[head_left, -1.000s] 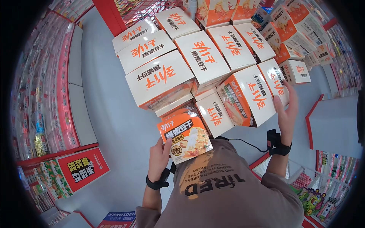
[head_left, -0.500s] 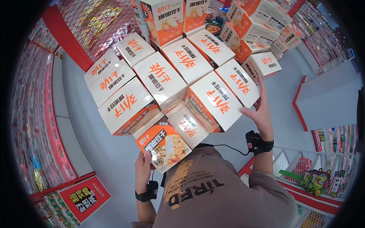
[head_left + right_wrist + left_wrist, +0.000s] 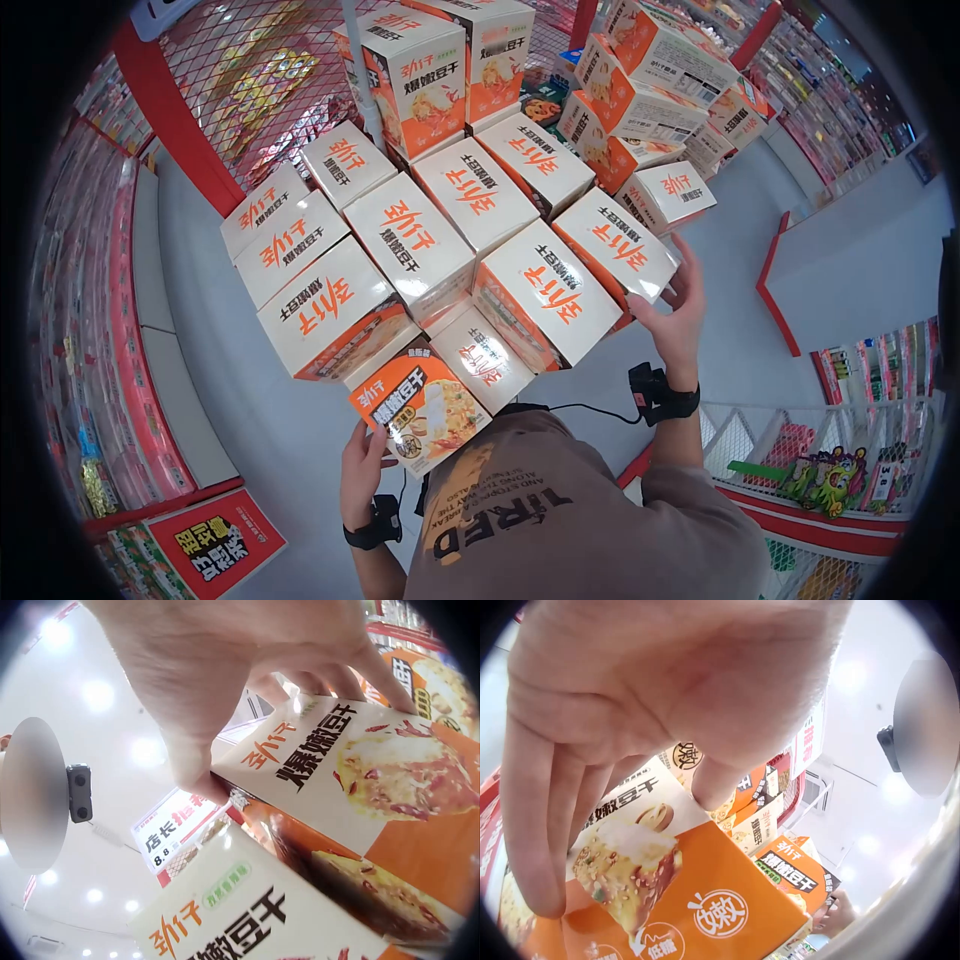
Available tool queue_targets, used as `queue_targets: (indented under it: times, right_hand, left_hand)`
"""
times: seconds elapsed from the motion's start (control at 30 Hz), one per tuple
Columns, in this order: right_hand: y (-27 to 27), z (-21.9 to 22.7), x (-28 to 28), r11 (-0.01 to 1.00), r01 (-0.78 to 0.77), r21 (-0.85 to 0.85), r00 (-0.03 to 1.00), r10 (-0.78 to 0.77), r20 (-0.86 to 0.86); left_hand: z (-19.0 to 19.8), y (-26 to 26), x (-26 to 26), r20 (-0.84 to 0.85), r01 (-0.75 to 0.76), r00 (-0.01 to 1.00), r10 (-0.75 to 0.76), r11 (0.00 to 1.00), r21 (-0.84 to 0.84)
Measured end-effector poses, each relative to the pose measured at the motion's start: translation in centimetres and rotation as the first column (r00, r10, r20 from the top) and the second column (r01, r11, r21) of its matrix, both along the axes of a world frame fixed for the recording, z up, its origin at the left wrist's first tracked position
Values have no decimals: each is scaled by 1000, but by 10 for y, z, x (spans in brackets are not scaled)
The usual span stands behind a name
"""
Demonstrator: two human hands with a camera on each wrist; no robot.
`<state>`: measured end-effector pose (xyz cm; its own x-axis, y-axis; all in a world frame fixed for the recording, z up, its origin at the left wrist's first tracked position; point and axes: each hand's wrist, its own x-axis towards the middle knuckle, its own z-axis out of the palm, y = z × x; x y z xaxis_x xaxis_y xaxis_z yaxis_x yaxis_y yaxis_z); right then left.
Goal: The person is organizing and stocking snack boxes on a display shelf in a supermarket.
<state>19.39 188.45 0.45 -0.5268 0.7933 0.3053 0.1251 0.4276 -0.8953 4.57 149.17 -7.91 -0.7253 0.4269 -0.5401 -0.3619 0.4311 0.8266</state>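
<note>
In the head view, my left hand (image 3: 362,475) holds the near left corner of an orange and white snack box (image 3: 425,405), thumb on its printed front. The left wrist view has the fingers and thumb spread across that box (image 3: 697,892). At the right of the stack, my right hand (image 3: 680,325) grips the end of another snack box (image 3: 620,240), with the thumb at its near corner and the fingers round its far side. In the right wrist view this box (image 3: 322,765) stands slightly askew beside a neighbouring box (image 3: 225,907).
Several matching boxes (image 3: 405,235) stand packed together between the hands. Taller boxes (image 3: 415,85) rise behind them by a red mesh rack (image 3: 250,90), and more boxes (image 3: 650,80) are piled at the back right. Shelves (image 3: 100,330) line the left side; a wire basket (image 3: 760,430) stands right.
My right hand has closed round the end of the right-hand box, which has turned slightly, and its orange side now shows beside its neighbour. My left hand stays on its box. The head view has shifted.
</note>
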Motion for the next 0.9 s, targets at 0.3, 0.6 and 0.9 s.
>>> queue_targets:
  times: [0.3, 0.6, 0.9]
  right_hand:
    - [16, 64, 65, 957, 99, 273, 977, -42, -209]
    - [-40, 89, 47, 861, -509, 11, 624, 378, -684]
    - [-104, 48, -55, 374, -926, -44, 377, 916, -139]
  left_hand:
    - [46, -2, 1, -385, -161, 910, 151, 987, 6]
    - [113, 9, -6, -763, 472, 640, -93, 831, 295]
    - [83, 28, 14, -9, -72, 996, 93, 829, 554]
